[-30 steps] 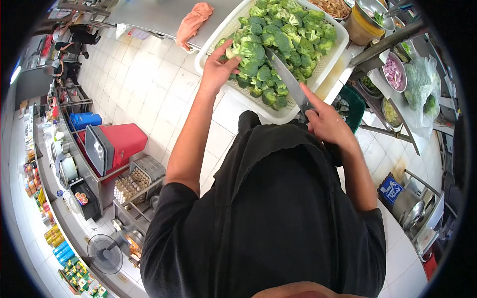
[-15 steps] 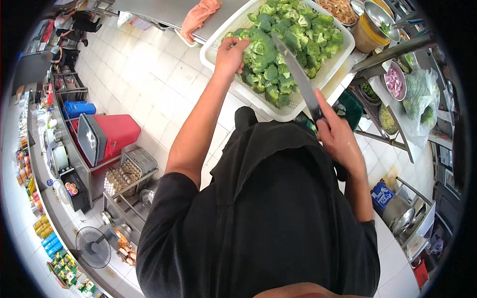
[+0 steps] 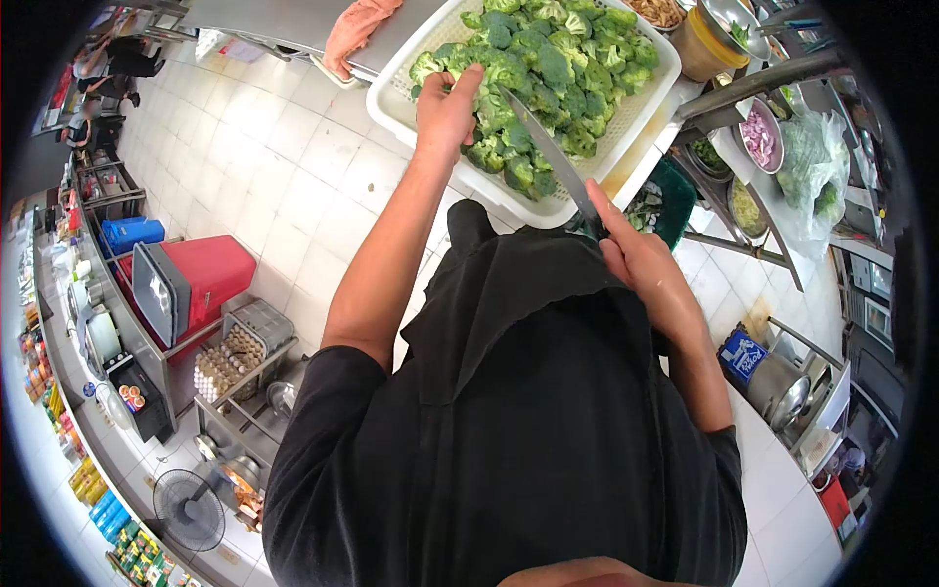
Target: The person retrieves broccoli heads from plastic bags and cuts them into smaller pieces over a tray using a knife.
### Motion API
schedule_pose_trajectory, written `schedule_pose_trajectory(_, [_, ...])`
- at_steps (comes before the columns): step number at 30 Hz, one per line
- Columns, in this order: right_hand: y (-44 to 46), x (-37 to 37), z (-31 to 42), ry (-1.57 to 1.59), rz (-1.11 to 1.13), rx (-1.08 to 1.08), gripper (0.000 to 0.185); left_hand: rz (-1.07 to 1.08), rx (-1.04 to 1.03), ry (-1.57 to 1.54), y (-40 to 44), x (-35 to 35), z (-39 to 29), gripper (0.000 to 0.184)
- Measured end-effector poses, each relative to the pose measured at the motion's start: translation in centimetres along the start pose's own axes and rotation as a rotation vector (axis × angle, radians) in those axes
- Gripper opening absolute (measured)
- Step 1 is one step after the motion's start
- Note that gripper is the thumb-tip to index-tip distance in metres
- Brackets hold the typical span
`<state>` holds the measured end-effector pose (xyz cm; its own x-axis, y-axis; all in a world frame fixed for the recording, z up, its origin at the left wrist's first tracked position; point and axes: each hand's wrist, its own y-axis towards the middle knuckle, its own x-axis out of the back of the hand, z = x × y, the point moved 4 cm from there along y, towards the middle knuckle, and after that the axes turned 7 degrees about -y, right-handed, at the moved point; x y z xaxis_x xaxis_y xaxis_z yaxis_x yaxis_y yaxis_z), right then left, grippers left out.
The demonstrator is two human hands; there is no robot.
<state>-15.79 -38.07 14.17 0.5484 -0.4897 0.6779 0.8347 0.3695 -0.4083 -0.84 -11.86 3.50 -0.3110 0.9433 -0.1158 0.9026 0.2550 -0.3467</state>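
Broccoli (image 3: 548, 68), bright and dark green florets in a loose heap, fills most of a white rectangular plastic basket (image 3: 538, 210) with perforated walls in the head view. It lies ahead of the wearer's body, directly under the left hand (image 3: 447, 112) and ahead and to the left of the right hand (image 3: 641, 259).

The left hand is bent over the heap's left side, gripping broccoli between thumb and fingers; some fingertips are hidden. The right hand, just outside the basket's near right side, is closed around the mostly hidden handle of a long grey metal knife (image 3: 553, 152), its index finger stretched along the blade. The blade slants across the basket's near rim, its tip at the florets just to the right of the left hand; whether it touches them cannot be told.

A crumpled orange-pink cloth (image 3: 357, 34) lies left of the basket on a grey metal table (image 3: 284, 24). To the right are a dark green container (image 3: 675, 201), a round metal bowl of chopped pink-purple pieces (image 3: 759, 137) and a clear plastic bag with green contents (image 3: 812, 176).
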Motion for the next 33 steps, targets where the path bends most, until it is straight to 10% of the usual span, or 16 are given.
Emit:
schedule_pose_trajectory(18, [2.4,-0.6,2.4,-0.432,0.093,-0.145,0.089,-0.057,-0.176,0.194,-0.2,0.6,2.0,0.049])
schedule_pose_trajectory(27, [4.7,-0.7,2.0,-0.272,-0.035,0.018,0.079,-0.053,-0.314,0.315,-1.4,0.5,0.8,0.050])
schedule_pose_trajectory(33, [0.8,2.2,1.6,0.166,-0.027,-0.250,0.071,-0.007,-0.360,0.380,-0.9,1.9,0.6,0.050])
